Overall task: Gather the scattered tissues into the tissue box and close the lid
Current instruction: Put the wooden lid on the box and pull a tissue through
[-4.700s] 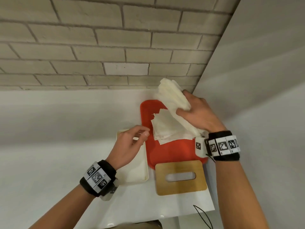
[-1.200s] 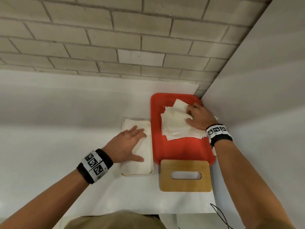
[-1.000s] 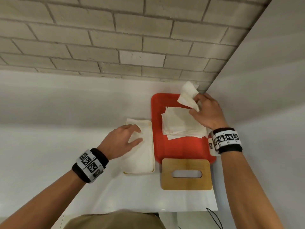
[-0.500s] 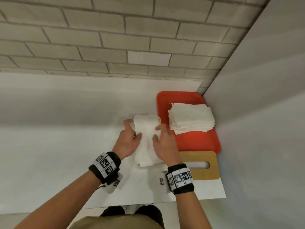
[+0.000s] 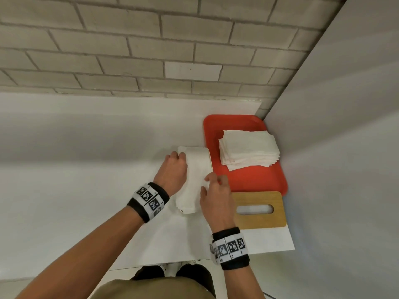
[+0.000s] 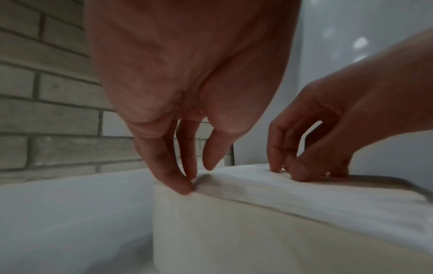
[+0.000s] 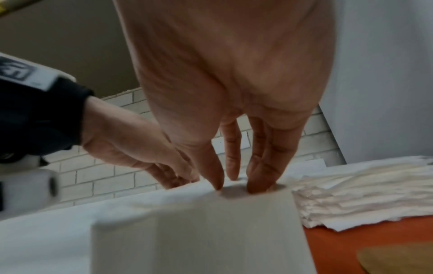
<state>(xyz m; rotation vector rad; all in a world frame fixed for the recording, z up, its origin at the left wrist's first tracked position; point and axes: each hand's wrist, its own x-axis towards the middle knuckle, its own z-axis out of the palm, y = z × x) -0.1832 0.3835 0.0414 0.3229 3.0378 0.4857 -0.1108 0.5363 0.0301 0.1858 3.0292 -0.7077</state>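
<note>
Two hands, left hand and right hand, press straight fingertips onto tissues filling one box; one stack on one tray, one lid at the counter's right edge, apparently untouched.

Tissue box left of tray, lid nearer.

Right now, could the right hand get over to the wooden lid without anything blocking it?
Probably yes. The right hand presses tissues into the tissue box, and the wooden lid lies flat on the table beside it, uncovered, with nothing visible between them.
</note>
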